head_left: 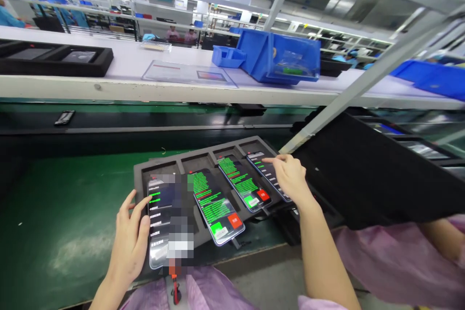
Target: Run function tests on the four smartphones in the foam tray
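Note:
A dark foam tray (196, 159) with several compartments lies in front of me, a smartphone in each. My left hand (131, 232) is at the leftmost smartphone (155, 220), index fingertip on its menu screen, fingers apart. My right hand (290, 174) points its index finger at the menu screen of the rightmost smartphone (269, 172); its other fingers are curled and seem to hold nothing. Between them, a smartphone (214, 203) and another smartphone (242, 181) show green and red text with a green and a red block. A blurred patch hides part of the leftmost phone.
The tray rests on a green work surface (80, 223). Behind runs a dark strip bearing a single phone (65, 117). A white shelf (127, 89) above holds blue bins (290, 55) and a foam tray (54, 60). A slanted post (348, 92) and black panel (378, 169) stand right, near another person's sleeve (395, 261).

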The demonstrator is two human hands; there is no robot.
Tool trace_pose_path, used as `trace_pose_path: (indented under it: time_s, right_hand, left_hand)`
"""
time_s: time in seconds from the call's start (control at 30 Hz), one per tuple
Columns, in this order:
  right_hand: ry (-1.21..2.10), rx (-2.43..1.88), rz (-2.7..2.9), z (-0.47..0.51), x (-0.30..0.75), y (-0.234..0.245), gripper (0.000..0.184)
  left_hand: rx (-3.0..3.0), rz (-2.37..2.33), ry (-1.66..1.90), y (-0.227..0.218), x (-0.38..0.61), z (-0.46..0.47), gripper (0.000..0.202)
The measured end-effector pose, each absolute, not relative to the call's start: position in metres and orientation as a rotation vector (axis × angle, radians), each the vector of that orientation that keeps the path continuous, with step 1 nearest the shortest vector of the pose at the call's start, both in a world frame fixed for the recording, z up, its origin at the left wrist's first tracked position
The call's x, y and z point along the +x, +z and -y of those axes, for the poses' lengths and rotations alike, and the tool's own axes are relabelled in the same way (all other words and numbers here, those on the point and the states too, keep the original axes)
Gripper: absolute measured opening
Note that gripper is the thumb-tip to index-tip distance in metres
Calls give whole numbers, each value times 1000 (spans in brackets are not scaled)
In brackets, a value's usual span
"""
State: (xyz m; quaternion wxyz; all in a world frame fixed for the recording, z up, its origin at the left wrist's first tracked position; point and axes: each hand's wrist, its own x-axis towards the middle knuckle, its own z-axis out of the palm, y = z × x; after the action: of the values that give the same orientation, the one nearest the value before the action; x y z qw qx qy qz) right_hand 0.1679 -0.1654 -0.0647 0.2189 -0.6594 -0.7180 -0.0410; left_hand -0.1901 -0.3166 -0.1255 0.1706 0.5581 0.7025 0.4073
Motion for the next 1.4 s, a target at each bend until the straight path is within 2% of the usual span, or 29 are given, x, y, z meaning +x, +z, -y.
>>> trace_pose_path:
  time_s: [0.13,0.43,0.77,0.9,1.07,1.27,1.4]
  right_hand:
    - [-71,-1970,1979,151,179,-64,48]
    - [-39,-1957,1982,157,184,-69,48]
    - [-301,-1567,2026,240,143,-89,42]
    - [-216,-1315,2063,264,112,-96,38]
    - [-41,-1281,2079,268,93,-94,39]
    - [-94,-1025,2121,268,93,-88,32]
    - [-24,-906,2187,275,88,-82,32]
  left_hand:
    - [1612,-2001,1161,-130,-192,315,42]
    - [1490,-1979,1260,-130,-187,317,39]
    - [1260,-1868,1394,-132,-178,321,39]
    - [1135,-1754,1414,-135,-174,326,47]
    - [1031,-1672,1447,-136,-171,331,60]
    - [960,-1492,1457,-129,-172,341,76]
    - [1023,-1506,1425,-129,-172,346,79]
